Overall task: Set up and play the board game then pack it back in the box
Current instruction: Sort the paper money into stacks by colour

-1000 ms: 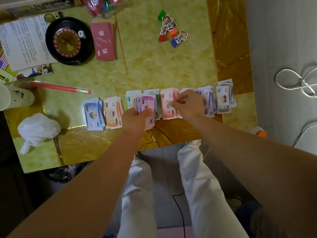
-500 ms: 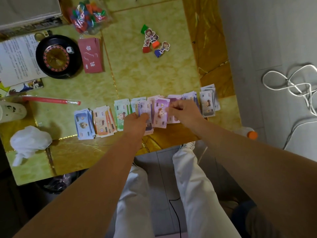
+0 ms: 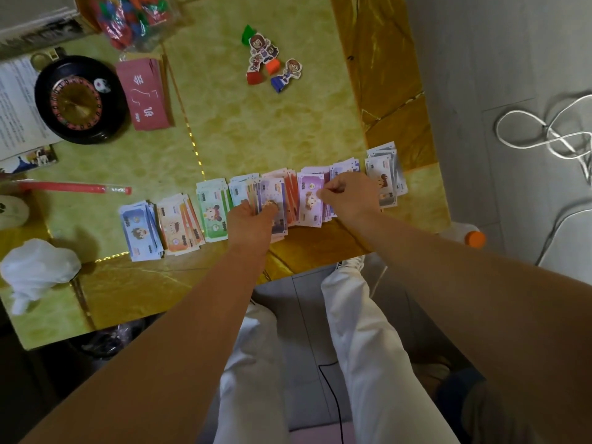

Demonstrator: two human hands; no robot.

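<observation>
Sorting seems to be in hand — a stack of notes (image 3: pixel 272 195) is gripped in the left hand (image 3: pixel 251 221), a purple note (image 3: pixel 309 200) pinched by the right hand (image 3: pixel 350 197) over the piles (image 3: pixel 179 224) at the table (image 3: pixel 256 139) edge — and its matching pile must be found next.

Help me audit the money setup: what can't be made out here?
Head view only.
- Piles under the right hand, which pinches the purple note: covered by it.
- Instruction sheet text: too small.
- Box: cut off at top-left edge.
- Count of the stack in the left hand: notes overlap.
</observation>
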